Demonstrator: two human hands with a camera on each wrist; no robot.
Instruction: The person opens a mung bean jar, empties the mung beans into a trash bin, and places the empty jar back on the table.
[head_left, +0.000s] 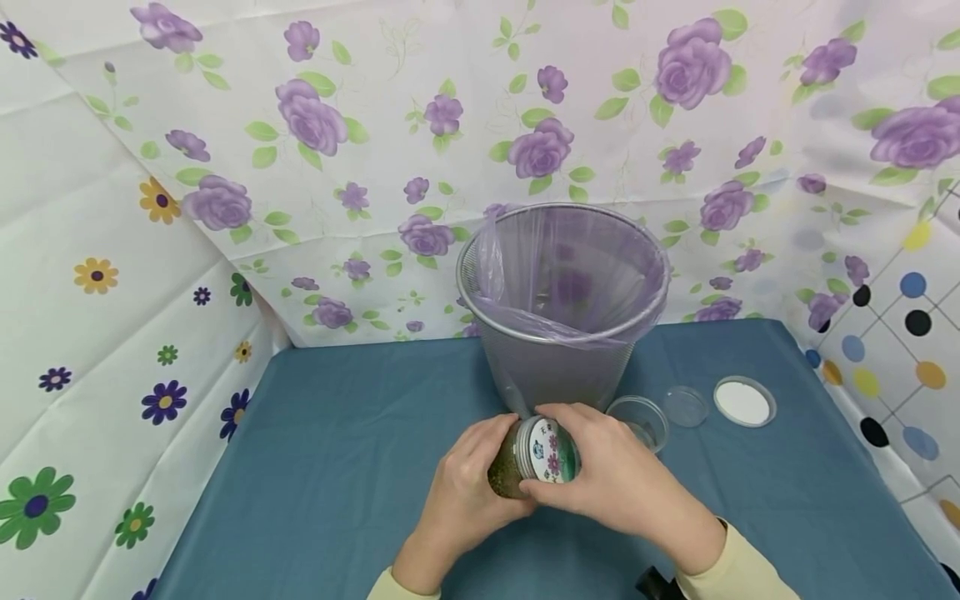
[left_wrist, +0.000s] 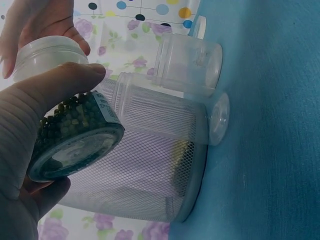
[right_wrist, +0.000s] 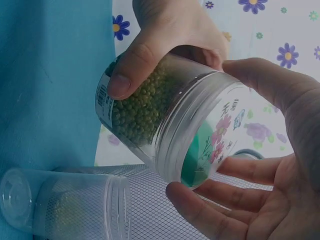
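Over the front of the table, my left hand [head_left: 476, 483] grips the body of a clear jar [head_left: 506, 467] filled with small green beans. The jar is tilted. My right hand [head_left: 611, 475] holds its lid [head_left: 551, 450], with the thumb on one side and fingers on the other. Pink flowers and a green patch show on the lid's label in the right wrist view. A white barcode label [right_wrist: 104, 102] is on the jar's side, partly under the left thumb [right_wrist: 137, 62]. The jar's round base [left_wrist: 80, 155] faces the camera in the left wrist view.
A silver mesh bin [head_left: 555, 375] with a purple liner stands behind my hands. Beside it are clear plastic jars [left_wrist: 165, 107], a clear round piece [head_left: 686, 406] and a white-centred lid [head_left: 744, 402]. A black object [head_left: 660, 583] is by the right sleeve. Patterned sheets surround the table.
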